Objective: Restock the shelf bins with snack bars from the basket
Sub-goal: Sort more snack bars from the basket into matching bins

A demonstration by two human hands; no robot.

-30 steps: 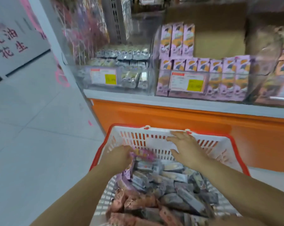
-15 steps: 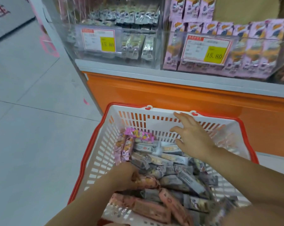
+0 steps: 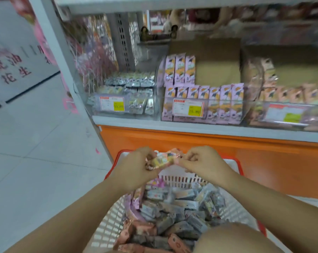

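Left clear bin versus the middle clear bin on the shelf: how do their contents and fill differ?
The left bin holds silvery-grey wrapped bars lying in low rows; the middle bin holds lilac packs standing upright. The middle bin's packs rise higher, with three more on a second tier at the back; the left bin's stock sits low. Both are clear and carry a white price label with a yellow tag in front.

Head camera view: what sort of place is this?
Most likely a shop aisle. Clear shelf bins of packaged snacks carry price tags, and a red-rimmed shopping basket full of snack bars sits below, where the left hand and right hand hold a pink bar.
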